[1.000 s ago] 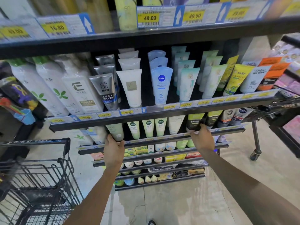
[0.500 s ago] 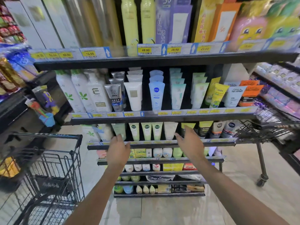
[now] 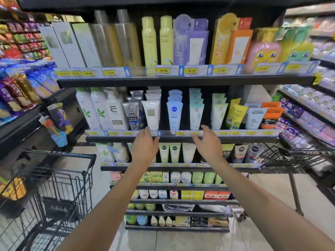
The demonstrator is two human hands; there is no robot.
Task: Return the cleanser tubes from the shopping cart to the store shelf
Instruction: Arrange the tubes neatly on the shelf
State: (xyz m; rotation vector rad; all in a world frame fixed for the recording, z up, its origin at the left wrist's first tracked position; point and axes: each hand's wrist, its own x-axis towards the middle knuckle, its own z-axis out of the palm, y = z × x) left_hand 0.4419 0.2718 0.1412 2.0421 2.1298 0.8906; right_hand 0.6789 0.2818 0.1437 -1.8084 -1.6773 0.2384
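Note:
Rows of cleanser tubes stand on the middle store shelf (image 3: 235, 139): a white tube (image 3: 152, 115), a blue Nivea tube (image 3: 174, 115), a pale teal tube (image 3: 196, 115) and others. My left hand (image 3: 145, 145) reaches up with relaxed fingers, its tips at the shelf's price rail just below the white tube, holding nothing. My right hand (image 3: 205, 141) is also raised and empty, fingers loosely spread in front of the rail below the teal tube. The black wire shopping cart (image 3: 54, 187) stands at the lower left; no tubes are visible in it.
A second wire cart (image 3: 297, 153) juts in from the right at shelf height. Sunscreen bottles and boxes fill the upper shelf (image 3: 181, 80). More tubes and small packs sit on lower shelves (image 3: 174, 168). Snack racks flank the left, a toy bucket (image 3: 59, 139) hangs there.
Both hands have risen from the lower shelf's rail to the middle shelf's rail, still empty. The view has pulled back and tilted up, showing the top shelf.

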